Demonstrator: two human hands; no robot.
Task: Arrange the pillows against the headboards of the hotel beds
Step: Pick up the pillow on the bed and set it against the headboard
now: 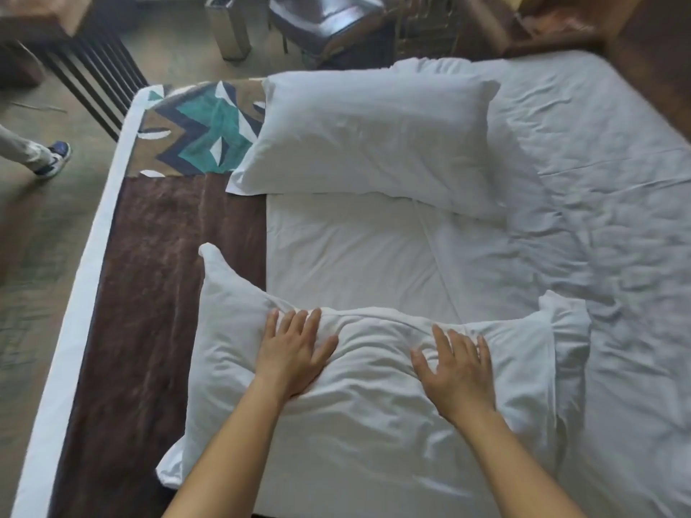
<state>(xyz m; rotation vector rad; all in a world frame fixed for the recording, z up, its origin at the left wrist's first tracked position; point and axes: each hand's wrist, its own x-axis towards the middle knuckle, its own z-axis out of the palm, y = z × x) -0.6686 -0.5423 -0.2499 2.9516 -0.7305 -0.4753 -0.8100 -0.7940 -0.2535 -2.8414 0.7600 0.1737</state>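
A white pillow (374, 435) lies crosswise on the near part of the bed, creased in the middle. My left hand (293, 349) presses flat on its upper left part, fingers spread. My right hand (458, 372) rests flat on its upper right part, fingers apart too. Neither hand grips the fabric. A second white pillow (370, 140) lies farther away across the bed, partly over the patterned runner. The brown headboard (658, 69) shows at the far right, apart from both pillows.
The bed has a wrinkled white sheet (598, 218) and a brown runner (157, 274) with a teal zigzag section at its left end. A dark chair (329, 20) and a metal bin (228, 24) stand beyond the bed. Another person's leg and shoe (52, 158) are on the floor at left.
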